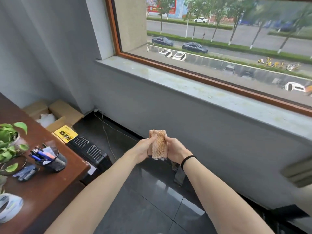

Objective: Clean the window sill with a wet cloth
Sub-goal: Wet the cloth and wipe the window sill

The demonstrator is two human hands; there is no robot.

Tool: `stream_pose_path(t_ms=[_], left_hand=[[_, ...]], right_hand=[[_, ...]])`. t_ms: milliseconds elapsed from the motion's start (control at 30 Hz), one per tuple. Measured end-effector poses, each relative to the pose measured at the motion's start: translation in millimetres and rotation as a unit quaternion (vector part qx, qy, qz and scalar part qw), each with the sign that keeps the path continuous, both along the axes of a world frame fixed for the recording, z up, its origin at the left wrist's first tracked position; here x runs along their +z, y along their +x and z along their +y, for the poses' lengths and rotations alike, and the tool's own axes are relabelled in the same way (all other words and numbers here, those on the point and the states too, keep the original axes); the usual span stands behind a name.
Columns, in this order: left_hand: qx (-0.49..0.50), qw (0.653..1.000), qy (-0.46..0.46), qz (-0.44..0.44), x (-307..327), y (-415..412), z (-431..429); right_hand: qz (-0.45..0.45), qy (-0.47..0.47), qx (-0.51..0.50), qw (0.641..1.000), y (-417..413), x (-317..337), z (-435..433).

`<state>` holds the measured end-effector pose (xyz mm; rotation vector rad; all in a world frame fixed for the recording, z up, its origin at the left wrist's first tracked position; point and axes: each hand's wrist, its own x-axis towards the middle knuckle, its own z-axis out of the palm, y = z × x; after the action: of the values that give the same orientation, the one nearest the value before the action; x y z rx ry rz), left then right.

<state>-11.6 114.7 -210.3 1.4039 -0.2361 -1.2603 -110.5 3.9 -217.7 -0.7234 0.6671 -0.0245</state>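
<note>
From the head view we saw the cloth [158, 146], a folded orange-pink pad with a dark checked hem at its lower edge, held upright in mid-air between both hands, well below the window sill [194, 86] and apart from it. The left hand [143, 149] and the right hand [175, 150] each gripped one long side, their fingers [149, 141] curled in and pinching the fabric. We judged this to be the preparing step, folding or squaring the cloth, with no wiping begun. The next move, as we read it, called for lifting the cloth up and forward, laying it flat on the sill and pressing it along the length. The sill was a pale stone ledge under a brown window frame [185, 71], and it showed faint yellowish blotches that looked like grime. A grey wall dropped from it to a dark glossy floor [152, 208]. To the left stood a brown table [42, 183] carrying a mesh pen holder [50, 159] and a leafy plant [10, 141], with cardboard boxes [64, 112] in the corner beyond
</note>
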Motion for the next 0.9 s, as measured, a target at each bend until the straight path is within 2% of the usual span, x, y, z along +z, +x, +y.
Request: stream_pose_path(t_ms=[133,333,567,700,900], left_hand=[[0.035,0.996,-0.024,0.079,1.1,-6.0,-42.0],[0.026,0.989,-0.044,0.137,-6.0,15.3,-86.1],[0.013,0.995,-0.026,0.093,8.2,85.1,-146.7],[0.060,0.993,-0.027,0.094,23.9,144.6,-179.8],[0.134,0.984,-0.030,0.112,19.6,237.7,-209.1]], right_hand=[[-0.009,0.009,-0.047,0.999,2.5,4.8,-24.0],[0.024,-0.012,-0.122,0.992,16.2,6.7,-66.2],[0.026,-0.059,-0.180,0.981,81.9,6.5,-125.2],[0.026,-0.053,-0.205,0.977,134.1,24.5,-150.1],[0.068,-0.105,-0.199,0.972,228.0,28.2,-175.2]])
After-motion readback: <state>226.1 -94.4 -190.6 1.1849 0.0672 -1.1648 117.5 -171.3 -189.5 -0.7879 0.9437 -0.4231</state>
